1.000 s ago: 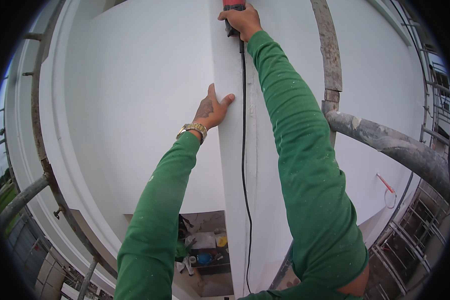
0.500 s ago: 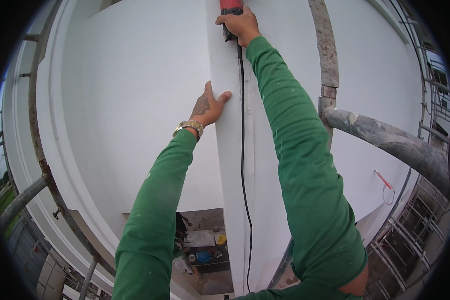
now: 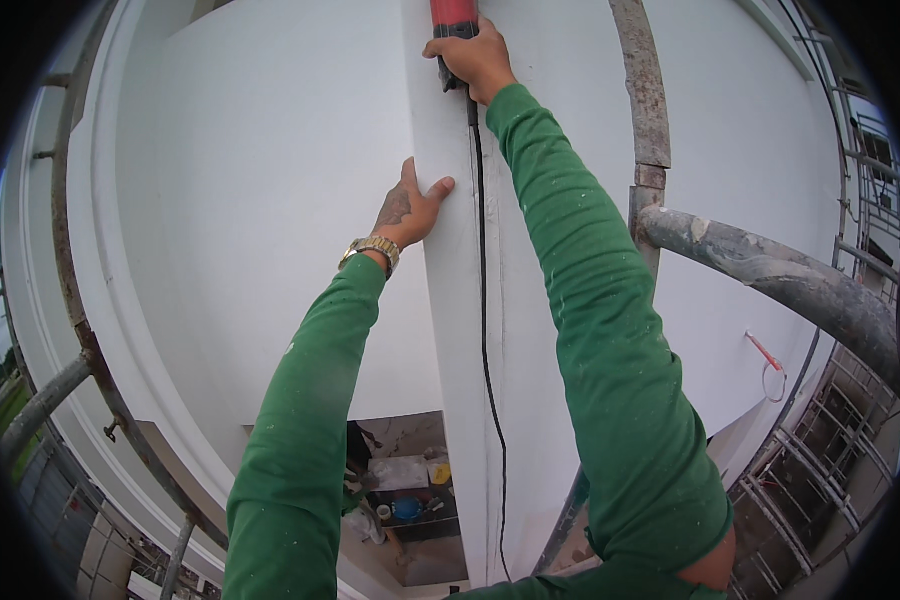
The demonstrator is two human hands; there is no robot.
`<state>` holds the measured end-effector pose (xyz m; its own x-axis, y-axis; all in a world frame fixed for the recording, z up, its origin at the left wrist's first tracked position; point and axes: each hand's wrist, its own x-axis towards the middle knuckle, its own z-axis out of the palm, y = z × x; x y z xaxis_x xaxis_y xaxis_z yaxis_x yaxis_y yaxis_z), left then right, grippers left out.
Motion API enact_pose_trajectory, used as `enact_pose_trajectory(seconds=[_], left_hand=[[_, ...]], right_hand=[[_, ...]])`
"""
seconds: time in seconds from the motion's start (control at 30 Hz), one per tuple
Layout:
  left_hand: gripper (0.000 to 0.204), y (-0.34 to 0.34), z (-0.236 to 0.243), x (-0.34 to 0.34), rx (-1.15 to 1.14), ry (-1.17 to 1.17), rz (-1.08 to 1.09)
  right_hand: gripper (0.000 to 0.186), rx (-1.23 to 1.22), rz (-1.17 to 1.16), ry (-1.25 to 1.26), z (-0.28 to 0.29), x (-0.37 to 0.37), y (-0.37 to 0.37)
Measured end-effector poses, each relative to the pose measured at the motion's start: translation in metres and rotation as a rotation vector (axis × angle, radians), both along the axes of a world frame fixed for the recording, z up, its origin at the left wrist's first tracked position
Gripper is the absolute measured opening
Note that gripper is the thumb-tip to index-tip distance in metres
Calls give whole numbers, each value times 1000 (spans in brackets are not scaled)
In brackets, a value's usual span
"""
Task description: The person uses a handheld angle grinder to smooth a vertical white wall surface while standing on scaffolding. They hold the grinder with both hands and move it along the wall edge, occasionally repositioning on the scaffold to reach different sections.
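High at the top edge, my right hand (image 3: pixel 481 62) is wrapped round the rear of a red and black corded power tool (image 3: pixel 456 14). The tool's front end lies outside the picture, so its exact kind does not show. From its rear a black cord (image 3: pixel 484 310) hangs down along the white column (image 3: pixel 455 370). Lower and to the left, my left hand (image 3: pixel 410 212) rests against the column's left edge. Its thumb and a finger are spread apart, and the other fingers are hidden round the edge. A metal-band watch (image 3: pixel 372 250) sits on the left wrist.
Scaffold pipes flank me: a rusty upright (image 3: pixel 70 230) at left, another upright (image 3: pixel 646 90) and a thick grey pipe (image 3: pixel 770 258) at right. Below, an opening shows a surface holding a blue container (image 3: pixel 407 510) and other items. A red-tipped conduit (image 3: pixel 763 350) protrudes from the right wall.
The view has shifted slightly. A little more of the power tool's red body shows at the top. Both hands keep their holds.
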<state>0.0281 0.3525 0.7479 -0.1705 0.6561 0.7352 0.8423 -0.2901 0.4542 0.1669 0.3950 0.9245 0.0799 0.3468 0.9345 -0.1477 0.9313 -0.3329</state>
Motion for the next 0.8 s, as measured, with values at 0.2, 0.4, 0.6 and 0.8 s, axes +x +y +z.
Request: enact_pose_trajectory(seconds=[0.2,0.4,0.6,0.8], left_hand=[[89,-3,0,2,13,-11,-7],[88,-4,0,3,-13,-53,-30],[86,0,0,0,11,-41,-43],[86,-1,0,3,15,-41,-25]], right_hand=[[69,-28,16,-3,-8,0,-6],[68,-61,27,-16,-17,1,-8],[68,-43,27,-18,-23,3,-8],[68,-63,33,-31,-29,6,-11]])
